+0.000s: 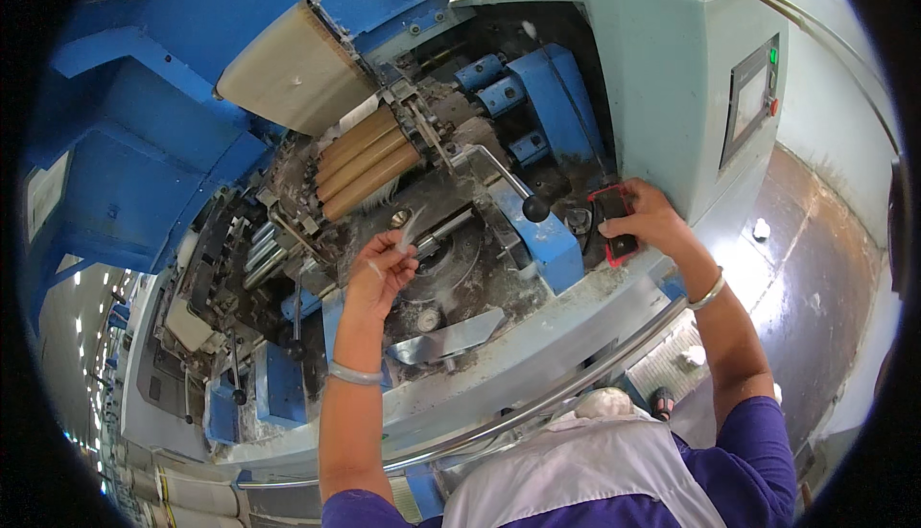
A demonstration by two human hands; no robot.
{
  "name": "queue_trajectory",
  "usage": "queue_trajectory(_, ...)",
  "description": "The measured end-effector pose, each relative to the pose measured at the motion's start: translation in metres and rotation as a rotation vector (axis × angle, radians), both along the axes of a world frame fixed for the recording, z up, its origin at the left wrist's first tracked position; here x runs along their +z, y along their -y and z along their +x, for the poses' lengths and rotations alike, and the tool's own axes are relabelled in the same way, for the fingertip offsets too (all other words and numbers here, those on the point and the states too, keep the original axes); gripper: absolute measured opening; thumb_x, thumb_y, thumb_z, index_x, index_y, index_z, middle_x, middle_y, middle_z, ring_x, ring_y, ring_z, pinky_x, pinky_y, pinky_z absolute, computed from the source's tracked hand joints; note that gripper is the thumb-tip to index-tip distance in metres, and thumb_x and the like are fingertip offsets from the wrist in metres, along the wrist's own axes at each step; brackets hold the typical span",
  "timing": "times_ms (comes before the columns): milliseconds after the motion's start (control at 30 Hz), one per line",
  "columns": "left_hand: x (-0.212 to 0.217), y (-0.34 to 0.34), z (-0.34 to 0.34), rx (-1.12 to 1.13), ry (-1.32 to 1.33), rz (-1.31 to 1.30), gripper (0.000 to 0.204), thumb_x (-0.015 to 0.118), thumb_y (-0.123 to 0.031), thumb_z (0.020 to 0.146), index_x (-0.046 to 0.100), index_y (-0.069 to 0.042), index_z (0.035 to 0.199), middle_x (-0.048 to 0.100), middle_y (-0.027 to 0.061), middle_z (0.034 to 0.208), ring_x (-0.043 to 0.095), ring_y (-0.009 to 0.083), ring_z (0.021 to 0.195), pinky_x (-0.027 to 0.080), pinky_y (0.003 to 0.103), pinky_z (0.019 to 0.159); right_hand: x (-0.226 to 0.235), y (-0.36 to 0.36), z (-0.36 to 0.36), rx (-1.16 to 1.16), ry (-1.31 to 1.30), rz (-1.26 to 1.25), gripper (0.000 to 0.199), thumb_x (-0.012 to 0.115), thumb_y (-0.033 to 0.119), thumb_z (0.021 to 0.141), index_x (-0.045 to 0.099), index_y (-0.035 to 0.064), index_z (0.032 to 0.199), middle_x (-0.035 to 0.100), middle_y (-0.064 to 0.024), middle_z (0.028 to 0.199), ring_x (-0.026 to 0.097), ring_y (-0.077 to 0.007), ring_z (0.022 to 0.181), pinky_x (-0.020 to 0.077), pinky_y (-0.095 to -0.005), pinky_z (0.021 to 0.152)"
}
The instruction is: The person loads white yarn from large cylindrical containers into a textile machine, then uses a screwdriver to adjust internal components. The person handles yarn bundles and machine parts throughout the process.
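Over the machine's dusty bed, my left hand (376, 267) is closed, with a thin wisp of white fibre (413, 226) between thumb and fingers. A row of tan rollers (369, 168) lies just beyond it. At the right end of the bed, my right hand (652, 219) grips a flat black object with a red rim (614, 226); my fingers cover part of it and I cannot make out its kind. Left of that object stands a metal lever with a black ball knob (535, 208), above a blue block (552, 255). Neither hand touches the lever.
A raised cream-coloured plate (297, 68) stands behind the rollers. Blue machine covers (125, 106) rise at the left. A pale green cabinet with a control screen (751, 101) stands at the right. A metal rail (537, 413) curves along the machine's front, near my body.
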State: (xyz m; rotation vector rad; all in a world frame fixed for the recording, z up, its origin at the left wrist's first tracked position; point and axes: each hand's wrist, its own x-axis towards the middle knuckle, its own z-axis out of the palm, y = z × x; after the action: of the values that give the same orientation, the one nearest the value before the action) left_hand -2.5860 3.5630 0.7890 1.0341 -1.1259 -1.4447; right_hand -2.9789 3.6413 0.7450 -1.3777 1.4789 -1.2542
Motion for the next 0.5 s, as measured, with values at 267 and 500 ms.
queue_trajectory(267, 0.005, 0.020, -0.013, 0.050, -0.229, 0.133, 0.021, 0.064, -0.021, 0.084, 0.059, -0.006, 0.098, 0.054, 0.0030, 0.071, 0.057, 0.0197, 0.063, 0.052, 0.028, 0.056, -0.003, -0.100, 0.005, 0.368, 0.958, 0.011, 0.056, 0.064, 0.005, 0.061, 0.058, -0.0097, 0.115, 0.066, -0.0220, 0.103, 0.065, -0.0319, 0.099, 0.0499, -0.0349, 0.091)
queue_trajectory(500, 0.015, 0.119, -0.066, 0.191, -0.579, 0.409, 0.020, 0.041, -0.021, 0.100, 0.050, -0.003, 0.103, 0.054, 0.0085, 0.080, 0.057, 0.0199, 0.066, 0.048, 0.026, 0.048, -0.044, -0.137, 0.019, 0.781, 0.804, 0.357, 0.039, 0.068, 0.004, 0.072, 0.062, -0.0071, 0.108, 0.069, -0.0194, 0.096, 0.067, -0.0251, 0.086, 0.0523, -0.0299, 0.078)
